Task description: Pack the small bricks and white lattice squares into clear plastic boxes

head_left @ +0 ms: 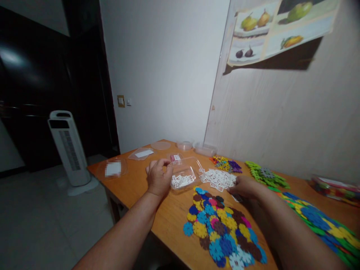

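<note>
My left hand rests on the wooden table with its fingers curled against the left end of a clear plastic box that holds several small white pieces. My right hand lies at the right edge of a loose pile of white pieces; its fingers are bent over them and what they hold is hidden. A flat heap of coloured snowflake-shaped pieces lies between my two forearms.
Clear lids and tubs sit at the table's far end. Yellow-purple, green and blue-green piece piles line the right side by the wall. A white tower fan stands on the floor at left.
</note>
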The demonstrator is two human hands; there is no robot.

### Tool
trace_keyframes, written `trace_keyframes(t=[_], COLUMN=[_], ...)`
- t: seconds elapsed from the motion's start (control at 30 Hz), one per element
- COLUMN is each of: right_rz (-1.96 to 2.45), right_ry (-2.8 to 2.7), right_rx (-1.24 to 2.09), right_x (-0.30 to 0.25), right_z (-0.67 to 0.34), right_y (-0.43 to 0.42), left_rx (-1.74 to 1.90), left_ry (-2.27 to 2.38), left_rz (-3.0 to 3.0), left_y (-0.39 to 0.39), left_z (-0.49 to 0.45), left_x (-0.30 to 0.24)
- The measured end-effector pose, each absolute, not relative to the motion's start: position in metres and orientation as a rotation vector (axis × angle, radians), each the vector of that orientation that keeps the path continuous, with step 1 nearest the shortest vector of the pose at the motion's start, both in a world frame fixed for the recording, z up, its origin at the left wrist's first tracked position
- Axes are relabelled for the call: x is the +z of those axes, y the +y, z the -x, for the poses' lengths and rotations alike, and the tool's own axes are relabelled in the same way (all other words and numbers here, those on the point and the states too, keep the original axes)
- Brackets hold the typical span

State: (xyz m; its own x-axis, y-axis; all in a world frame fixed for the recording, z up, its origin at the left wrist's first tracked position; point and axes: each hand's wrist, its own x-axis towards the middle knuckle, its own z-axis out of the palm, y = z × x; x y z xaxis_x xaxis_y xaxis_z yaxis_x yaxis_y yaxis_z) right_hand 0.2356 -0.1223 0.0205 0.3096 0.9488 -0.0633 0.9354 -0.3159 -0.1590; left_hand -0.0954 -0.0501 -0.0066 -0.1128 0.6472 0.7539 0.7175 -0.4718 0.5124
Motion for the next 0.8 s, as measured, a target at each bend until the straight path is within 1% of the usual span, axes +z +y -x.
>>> trace_keyframes(t=[0.13, 0.5, 0.8], right_rz=[2.492, 2.49, 2.402], right_ry=[-1.762, -1.731, -1.658], right_rx=[0.336, 0.307, 0.303], right_x=[0.015, 0.01, 0.009], right_z=[-0.237, -0.242, -0.242], right_y=[-0.119, -0.111, -0.112], left_rx=[-1.665, -1.695, -1.68], left_ry=[-1.555, -1.567, -1.556], left_rz=[2.054, 2.066, 2.058], left_y=[-0.048, -0.053, -0.049], left_z=[0.096, 0.095, 0.096], left_x=[-0.008, -0.005, -0.009])
